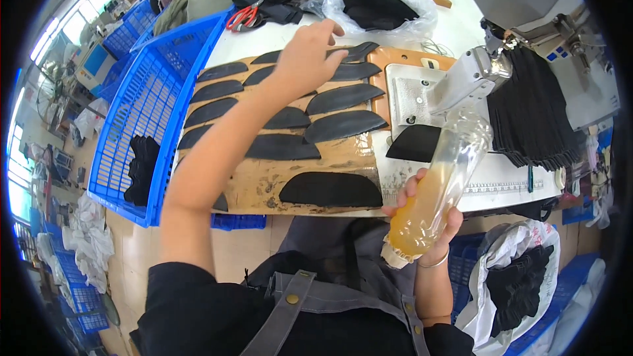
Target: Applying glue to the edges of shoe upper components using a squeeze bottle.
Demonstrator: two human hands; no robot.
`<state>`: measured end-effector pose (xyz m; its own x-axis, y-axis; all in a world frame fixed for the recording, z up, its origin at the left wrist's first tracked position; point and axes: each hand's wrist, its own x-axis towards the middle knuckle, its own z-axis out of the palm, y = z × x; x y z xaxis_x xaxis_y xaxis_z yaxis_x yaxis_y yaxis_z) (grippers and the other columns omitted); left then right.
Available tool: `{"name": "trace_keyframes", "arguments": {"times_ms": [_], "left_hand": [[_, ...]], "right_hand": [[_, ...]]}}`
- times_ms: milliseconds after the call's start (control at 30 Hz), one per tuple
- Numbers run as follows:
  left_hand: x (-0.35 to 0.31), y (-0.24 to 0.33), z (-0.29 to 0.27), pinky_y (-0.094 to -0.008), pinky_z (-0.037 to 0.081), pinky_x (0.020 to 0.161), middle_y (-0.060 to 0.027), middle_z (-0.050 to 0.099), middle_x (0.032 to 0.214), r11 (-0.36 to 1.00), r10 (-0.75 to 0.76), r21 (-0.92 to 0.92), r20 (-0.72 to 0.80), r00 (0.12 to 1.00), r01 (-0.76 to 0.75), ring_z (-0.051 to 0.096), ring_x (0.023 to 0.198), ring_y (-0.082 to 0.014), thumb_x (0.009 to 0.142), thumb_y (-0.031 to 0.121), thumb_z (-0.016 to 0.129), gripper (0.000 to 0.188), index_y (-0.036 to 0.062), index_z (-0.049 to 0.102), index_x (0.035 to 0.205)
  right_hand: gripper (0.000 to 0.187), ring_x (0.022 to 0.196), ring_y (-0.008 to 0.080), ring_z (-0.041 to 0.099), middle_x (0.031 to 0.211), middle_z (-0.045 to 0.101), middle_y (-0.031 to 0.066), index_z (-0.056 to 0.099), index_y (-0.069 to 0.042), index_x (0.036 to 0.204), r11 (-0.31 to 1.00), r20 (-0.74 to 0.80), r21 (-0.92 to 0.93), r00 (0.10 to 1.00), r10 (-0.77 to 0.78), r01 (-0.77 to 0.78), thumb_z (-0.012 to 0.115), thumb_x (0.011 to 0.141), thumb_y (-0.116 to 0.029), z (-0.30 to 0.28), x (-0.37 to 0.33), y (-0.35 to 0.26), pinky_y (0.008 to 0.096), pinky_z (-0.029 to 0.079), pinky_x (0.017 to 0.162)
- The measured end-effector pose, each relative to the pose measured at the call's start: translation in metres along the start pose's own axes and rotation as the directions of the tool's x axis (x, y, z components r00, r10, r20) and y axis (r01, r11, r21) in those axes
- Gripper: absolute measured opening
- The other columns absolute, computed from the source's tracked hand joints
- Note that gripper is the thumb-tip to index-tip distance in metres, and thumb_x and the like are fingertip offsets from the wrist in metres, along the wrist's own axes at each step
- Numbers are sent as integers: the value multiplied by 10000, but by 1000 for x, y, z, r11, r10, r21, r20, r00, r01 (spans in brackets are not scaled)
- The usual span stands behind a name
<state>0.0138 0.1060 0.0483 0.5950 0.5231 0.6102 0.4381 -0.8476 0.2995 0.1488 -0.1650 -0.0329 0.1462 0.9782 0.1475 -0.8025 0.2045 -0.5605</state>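
Note:
My right hand (448,229) is wrapped round a clear plastic bottle (432,201) holding cloudy yellow liquid. The bottle tilts with its pale capped end low, toward me. Stretched across the table, my left hand (308,58) has thumb and fingers apart and nothing visible between them. Below it, rows of dark, curved, half-moon pieces (346,125) lie on a brown, stained board (264,188). A flat black piece (331,190) rests at the board's near edge. Another dark piece (359,51) lies at the far edge, just right of my left hand.
A white sewing machine (461,79) stands to the right, with a black piece (414,143) before it and stacked black strips (527,105) beyond. A blue basket (171,66) adjoins the table's left. Behind lie red-handled scissors (244,17) and a plastic bag (422,16) of black pieces.

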Motion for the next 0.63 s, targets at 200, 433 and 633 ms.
{"name": "trace_keyframes", "arguments": {"times_ms": [200,433,633], "left_hand": [[-143,67,-84,-354,414,647,-88,553,733,993,27,-114,152,988,-10,525,708,-260,754,88,624,87,38,598,821],[-233,43,-53,-338,475,737,-55,615,898,996,70,62,13,997,-70,581,852,-240,688,87,687,302,56,637,985],[-250,28,-43,-321,507,749,-51,626,978,971,227,104,-127,966,-215,592,932,-241,693,84,669,309,72,639,1001]], "right_hand": [[715,920,209,480,999,426,70,316,-53,1255,989,-22,-92,992,-121,119,581,765,-502,9,2,-5,446,480,834],[712,1095,267,487,1177,440,117,303,-46,1311,841,-2,-457,946,-326,289,552,786,-457,49,25,7,448,438,907],[747,1102,335,516,1213,445,201,279,-37,1329,466,301,-782,906,-298,413,676,762,-319,90,54,57,479,434,922]]}}
